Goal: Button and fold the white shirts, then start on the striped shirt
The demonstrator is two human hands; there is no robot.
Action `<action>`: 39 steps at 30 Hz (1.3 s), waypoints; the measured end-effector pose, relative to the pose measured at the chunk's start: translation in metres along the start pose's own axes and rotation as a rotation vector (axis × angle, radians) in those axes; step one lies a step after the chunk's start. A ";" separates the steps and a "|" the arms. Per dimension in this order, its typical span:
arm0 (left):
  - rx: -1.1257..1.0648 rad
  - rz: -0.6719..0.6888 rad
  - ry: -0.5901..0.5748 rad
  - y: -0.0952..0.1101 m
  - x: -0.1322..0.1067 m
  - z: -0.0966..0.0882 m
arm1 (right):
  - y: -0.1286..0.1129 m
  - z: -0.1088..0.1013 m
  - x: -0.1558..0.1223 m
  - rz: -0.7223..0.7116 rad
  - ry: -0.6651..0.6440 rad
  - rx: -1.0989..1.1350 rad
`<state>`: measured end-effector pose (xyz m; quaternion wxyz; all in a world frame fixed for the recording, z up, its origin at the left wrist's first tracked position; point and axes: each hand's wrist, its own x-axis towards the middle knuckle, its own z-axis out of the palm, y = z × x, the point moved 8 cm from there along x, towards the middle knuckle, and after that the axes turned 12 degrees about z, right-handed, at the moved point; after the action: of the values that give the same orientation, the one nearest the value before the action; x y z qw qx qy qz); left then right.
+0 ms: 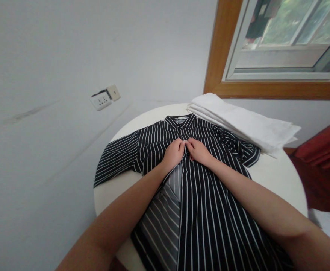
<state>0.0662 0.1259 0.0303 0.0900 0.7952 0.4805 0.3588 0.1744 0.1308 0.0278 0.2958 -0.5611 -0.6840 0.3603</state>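
A black shirt with white stripes lies front side up, collar at the far end, on a round white table. My left hand and my right hand meet at its front opening, a little below the collar. Both are closed, with fingertips pinching the shirt's front edges; any button between them is hidden. Below my hands the front hangs apart, showing the greyish inside. The left-hand sleeve lies spread flat, while the right-hand sleeve is bunched up.
Folded white cloth or sheeting lies at the table's back right, against the bunched sleeve. Behind the table is a white wall with a power socket. A wood-framed window is at upper right, and red fabric hangs at the right.
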 end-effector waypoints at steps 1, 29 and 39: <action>0.000 0.008 -0.007 0.000 0.001 0.001 | 0.000 0.000 0.000 0.001 0.001 0.007; 0.063 0.078 -0.082 0.005 0.002 0.001 | -0.001 -0.005 -0.002 -0.073 0.009 -0.052; 0.109 0.176 -0.097 0.014 0.004 -0.002 | 0.004 -0.006 0.004 -0.080 0.049 -0.010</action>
<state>0.0752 0.1216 0.0406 0.0378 0.8544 0.4227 0.2999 0.1809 0.1362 0.0282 0.3237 -0.5437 -0.7001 0.3308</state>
